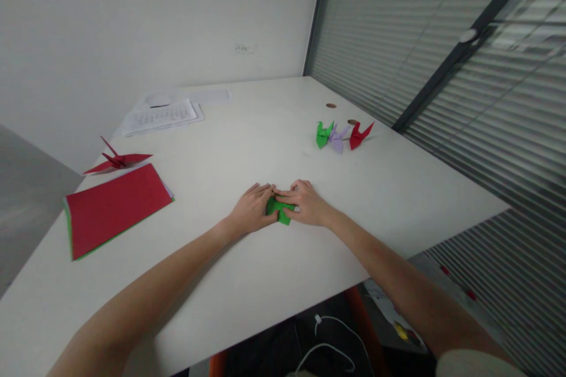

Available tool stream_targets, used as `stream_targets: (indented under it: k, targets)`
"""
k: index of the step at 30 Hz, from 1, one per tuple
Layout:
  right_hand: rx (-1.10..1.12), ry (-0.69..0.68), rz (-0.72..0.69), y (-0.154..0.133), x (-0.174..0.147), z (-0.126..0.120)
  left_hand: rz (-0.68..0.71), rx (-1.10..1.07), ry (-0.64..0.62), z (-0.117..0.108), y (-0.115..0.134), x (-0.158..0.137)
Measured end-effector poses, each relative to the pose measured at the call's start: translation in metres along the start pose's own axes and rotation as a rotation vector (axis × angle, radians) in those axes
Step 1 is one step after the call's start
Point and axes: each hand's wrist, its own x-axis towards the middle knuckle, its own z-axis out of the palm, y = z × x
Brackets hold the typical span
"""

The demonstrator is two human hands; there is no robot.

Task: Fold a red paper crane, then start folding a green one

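A small piece of green folded paper [282, 207] lies on the white table [247, 283] between my hands. My left hand [252, 210] grips its left side, with the thumb near the lower edge and the fingers along the top. From the right, my right hand [312, 206] holds it, thumb on the paper and fingertips meeting the left hand's at the upper edge. The fingers cover part of the paper, so its full shape is hidden.
Green [325, 134], lilac [337, 138] and red [359, 136] paper cranes stand at the back right. On the left are a stack of coloured paper [119, 206] and a larger red crane [117, 161]. Printed sheets [161, 116] lie behind. Blinds [398, 41] line the right side.
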Motion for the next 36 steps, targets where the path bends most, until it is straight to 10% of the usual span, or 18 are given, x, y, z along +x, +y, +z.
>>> stream_targets:
  k: [36]
  targets:
    - [-0.04, 0.134, 0.278, -0.038, -0.039, -0.005, 0.022, 0.145, 0.036, -0.006, 0.011, 0.0]
